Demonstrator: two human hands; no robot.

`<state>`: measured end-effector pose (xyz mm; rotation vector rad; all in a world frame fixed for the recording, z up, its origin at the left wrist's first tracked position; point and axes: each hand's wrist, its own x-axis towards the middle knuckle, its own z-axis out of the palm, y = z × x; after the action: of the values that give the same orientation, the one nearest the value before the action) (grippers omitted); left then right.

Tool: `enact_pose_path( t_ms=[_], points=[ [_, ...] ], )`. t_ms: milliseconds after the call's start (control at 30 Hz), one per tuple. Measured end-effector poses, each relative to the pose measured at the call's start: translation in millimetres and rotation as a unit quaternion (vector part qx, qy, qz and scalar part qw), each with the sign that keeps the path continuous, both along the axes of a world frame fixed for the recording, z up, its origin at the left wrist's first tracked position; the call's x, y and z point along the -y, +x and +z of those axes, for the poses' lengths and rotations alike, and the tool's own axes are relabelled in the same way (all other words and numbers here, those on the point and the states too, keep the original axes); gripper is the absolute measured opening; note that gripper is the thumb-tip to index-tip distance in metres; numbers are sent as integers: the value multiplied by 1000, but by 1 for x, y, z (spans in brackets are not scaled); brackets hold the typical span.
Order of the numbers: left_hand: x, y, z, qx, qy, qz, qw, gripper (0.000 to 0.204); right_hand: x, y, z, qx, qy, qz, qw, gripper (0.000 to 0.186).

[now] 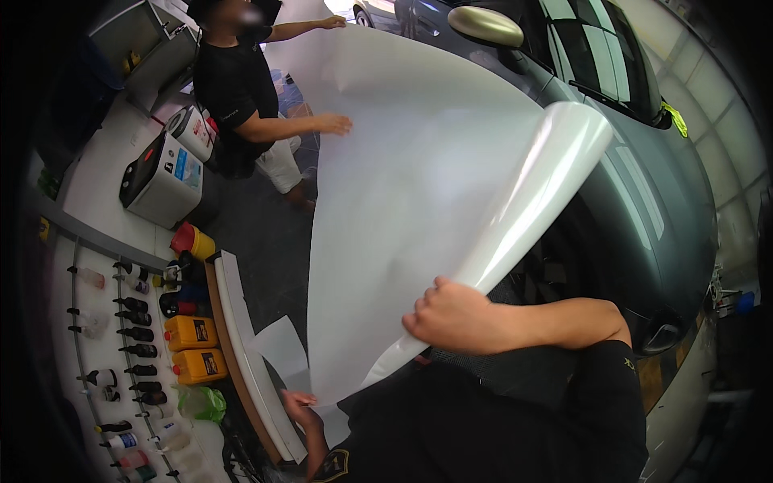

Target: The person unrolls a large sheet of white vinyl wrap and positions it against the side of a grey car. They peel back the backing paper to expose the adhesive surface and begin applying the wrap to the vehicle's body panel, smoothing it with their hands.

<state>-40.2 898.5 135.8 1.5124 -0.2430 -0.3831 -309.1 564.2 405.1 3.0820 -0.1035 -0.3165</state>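
- Your right hand (451, 315) is fisted around the curled edge of a large white glossy film sheet (419, 185).
- Your left hand (299, 405) pinches its lower corner.
- It spreads over the grey car (644, 201); a co-worker's hand (332, 123) lies flat on it.

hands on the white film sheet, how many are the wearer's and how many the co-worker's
Wearer's hands: 2, right hand gripping the rolled edge of the white film sheet, left hand at its lower corner
Co-worker's hands: 2, near hand, far hand
Total: 4
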Motion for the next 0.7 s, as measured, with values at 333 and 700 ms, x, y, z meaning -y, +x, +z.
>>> enact_pose_path(
  t_ms=[333, 700],
  points=[
    [271, -62, 183, -55, -69, -640, 764, 87, -112, 45, -128, -186, -104, 116, 970, 25],
    [394, -139, 208, -236, -184, -654, 694, 67, -74, 42, -184, -181, -260, -14, 949, 19]
  ],
)
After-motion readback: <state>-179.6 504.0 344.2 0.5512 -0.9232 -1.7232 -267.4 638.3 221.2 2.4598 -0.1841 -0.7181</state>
